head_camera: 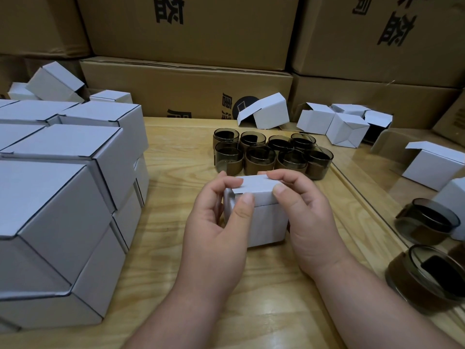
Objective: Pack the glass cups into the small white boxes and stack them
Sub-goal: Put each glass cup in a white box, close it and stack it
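Observation:
A small white box (266, 222) stands on the wooden table (176, 197) in front of me, its lid flap folded down on top. My left hand (219, 222) grips its left side, thumb on the front of the lid, fingers over the top edge. My right hand (302, 212) grips the right side the same way. Behind the box, several smoky glass cups with brown bands (271, 153) stand in two rows. A stack of closed white boxes (68, 187) fills the left of the table. What is inside the held box is hidden.
Open empty white boxes (334, 124) lie at the back right, one more (435, 163) at the far right. Two more glass cups (425, 220) (422, 278) sit by the right edge. Large brown cartons (191, 34) wall off the back.

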